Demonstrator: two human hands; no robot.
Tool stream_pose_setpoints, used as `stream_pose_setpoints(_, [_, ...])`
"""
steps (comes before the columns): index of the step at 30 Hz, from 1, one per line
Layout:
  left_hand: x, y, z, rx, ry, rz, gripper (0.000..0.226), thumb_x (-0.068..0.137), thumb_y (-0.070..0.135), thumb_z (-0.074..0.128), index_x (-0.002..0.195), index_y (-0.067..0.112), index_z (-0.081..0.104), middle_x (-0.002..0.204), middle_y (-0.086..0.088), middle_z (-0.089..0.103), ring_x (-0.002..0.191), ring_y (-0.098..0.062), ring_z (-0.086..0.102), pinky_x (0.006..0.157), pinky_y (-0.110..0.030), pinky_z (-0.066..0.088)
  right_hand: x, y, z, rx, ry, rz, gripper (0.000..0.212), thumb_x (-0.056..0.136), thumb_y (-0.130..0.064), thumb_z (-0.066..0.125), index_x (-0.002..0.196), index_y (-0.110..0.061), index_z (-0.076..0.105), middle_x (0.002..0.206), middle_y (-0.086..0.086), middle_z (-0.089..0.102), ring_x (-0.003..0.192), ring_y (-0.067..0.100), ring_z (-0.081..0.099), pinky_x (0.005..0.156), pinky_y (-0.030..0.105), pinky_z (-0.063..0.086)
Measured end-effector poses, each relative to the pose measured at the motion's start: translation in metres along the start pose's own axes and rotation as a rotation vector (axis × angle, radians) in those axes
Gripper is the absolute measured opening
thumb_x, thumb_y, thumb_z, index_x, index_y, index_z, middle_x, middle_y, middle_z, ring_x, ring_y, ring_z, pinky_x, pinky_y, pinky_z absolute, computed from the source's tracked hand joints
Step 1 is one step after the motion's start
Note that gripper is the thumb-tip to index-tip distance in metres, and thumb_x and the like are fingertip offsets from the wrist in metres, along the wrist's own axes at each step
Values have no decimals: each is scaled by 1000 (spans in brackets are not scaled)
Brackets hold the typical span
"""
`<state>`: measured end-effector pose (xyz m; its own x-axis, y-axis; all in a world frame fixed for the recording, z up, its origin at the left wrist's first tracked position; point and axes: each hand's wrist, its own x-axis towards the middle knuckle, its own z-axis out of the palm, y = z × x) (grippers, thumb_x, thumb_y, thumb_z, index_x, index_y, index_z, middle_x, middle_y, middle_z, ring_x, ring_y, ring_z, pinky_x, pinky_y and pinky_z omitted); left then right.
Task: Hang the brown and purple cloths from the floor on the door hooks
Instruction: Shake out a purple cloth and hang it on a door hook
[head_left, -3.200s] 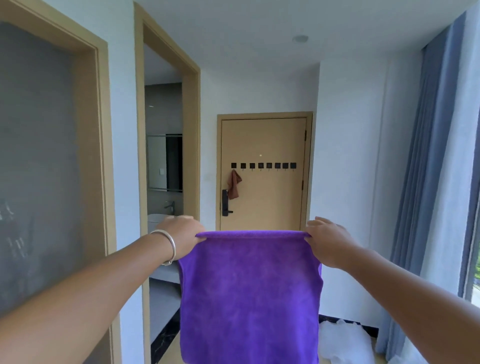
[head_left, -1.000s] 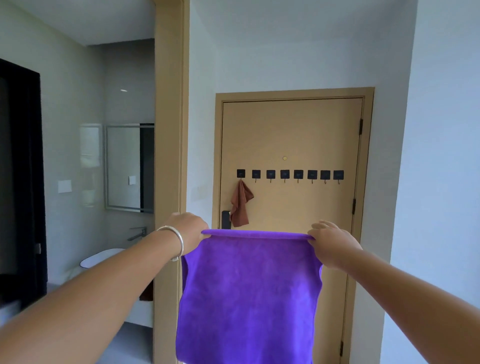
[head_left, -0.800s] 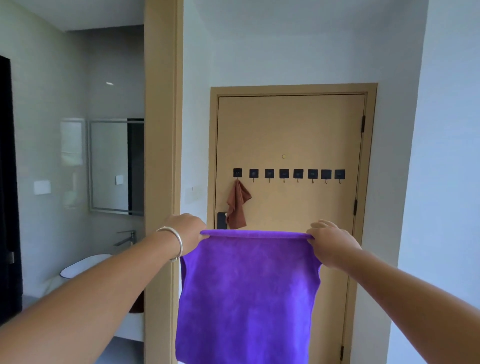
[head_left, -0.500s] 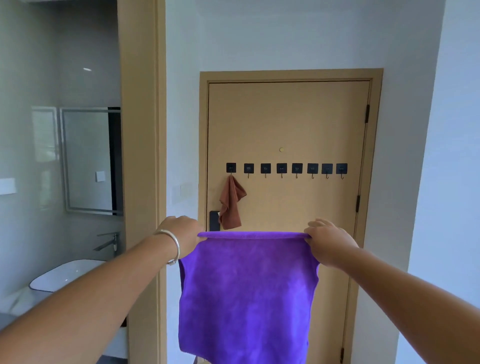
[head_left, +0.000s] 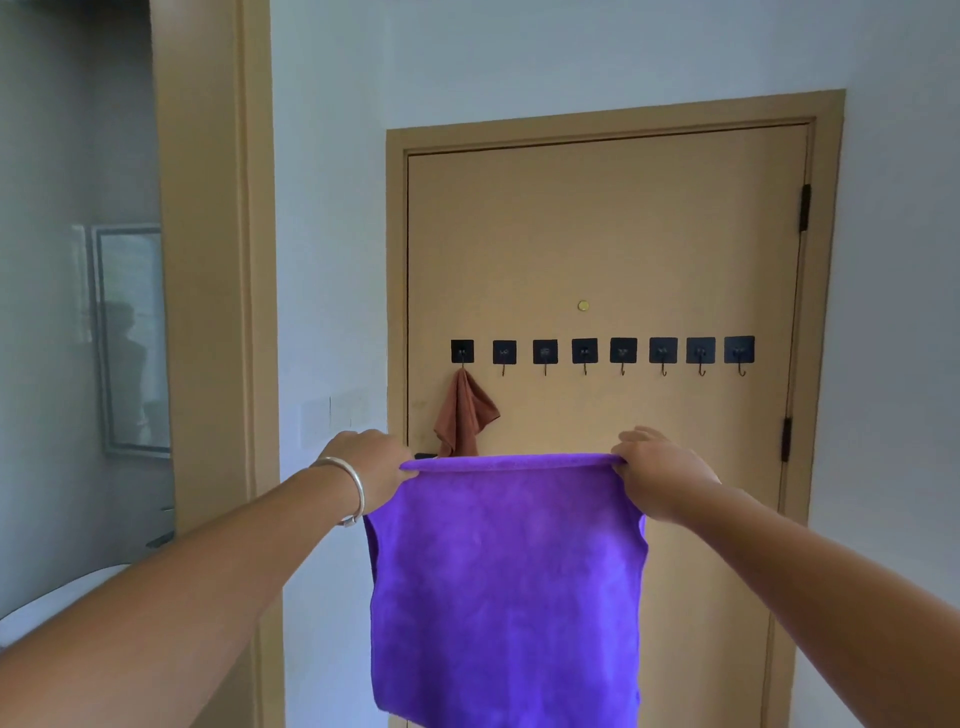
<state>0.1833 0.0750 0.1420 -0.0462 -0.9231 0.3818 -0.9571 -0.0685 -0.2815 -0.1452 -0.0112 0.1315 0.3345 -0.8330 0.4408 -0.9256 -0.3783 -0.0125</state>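
The purple cloth (head_left: 506, 587) hangs flat in front of the person, stretched between both hands at its top edge, in front of the lower part of the tan door (head_left: 602, 244). The left hand (head_left: 371, 467), with a silver bracelet (head_left: 353, 491) on its wrist, grips the top left corner with curled fingers; the right hand (head_left: 657, 470) grips the top right corner the same way. Above the cloth's top edge a row of eight black hooks (head_left: 602, 353) runs across the door. The brown cloth (head_left: 465, 415) hangs bunched from the leftmost hook, its lower end hidden behind the purple cloth. To the left, past a tan door frame (head_left: 208, 312), a mirror (head_left: 132, 338) hangs on a grey wall
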Motion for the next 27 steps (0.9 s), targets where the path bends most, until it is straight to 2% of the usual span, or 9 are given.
stream_pose_setpoints(10, [117,-22,65,-34,32,0,31,101,33,37,81,23,58,84,1,63,78,-20,60,63,-27,38,114,15,60,-56,-28,-8,32,100,-22,30,103,-16,62,112,-4,52,129,18,35,102,36,37])
stream_pose_setpoints(13, [155,-38,88,-62,65,12,27,100,29,41,78,23,54,80,1,60,72,-18,56,58,-24,33,148,8,76,-103,-7,22,32,100,-23,31,101,-16,62,108,-4,53,122,16,40,95,33,40])
stream_pose_setpoints(16, [201,-57,110,-110,105,35,24,99,23,45,83,19,62,83,-1,64,71,-17,59,55,-21,36,188,-2,85,-149,18,69,31,99,-23,31,99,-18,62,102,-4,50,112,15,44,84,28,41])
stream_pose_setpoints(19, [241,-76,126,-197,149,64,21,96,20,46,83,21,62,83,0,64,74,-18,61,57,-23,44,227,-12,91,-150,40,117,29,99,-20,32,97,-18,62,98,-5,47,108,15,45,85,29,44])
stream_pose_setpoints(22, [273,-90,144,-282,214,91,19,95,19,46,86,22,63,84,4,62,74,-17,60,70,-30,55,258,-19,100,-162,61,148,29,98,-18,33,95,-17,62,100,-4,50,106,15,46,85,31,46])
stream_pose_setpoints(24, [292,-96,156,-339,243,108,17,96,21,47,87,22,62,84,6,60,73,-15,59,72,-30,55,274,-21,108,-165,77,170,29,98,-16,34,92,-18,62,97,-4,51,101,15,49,83,32,48])
stream_pose_setpoints(27, [320,-99,173,-397,288,130,16,96,23,47,87,25,60,83,8,60,70,-12,58,65,-23,50,298,-19,119,-152,97,210,30,96,-14,35,88,-18,64,93,-4,53,92,16,52,79,34,51])
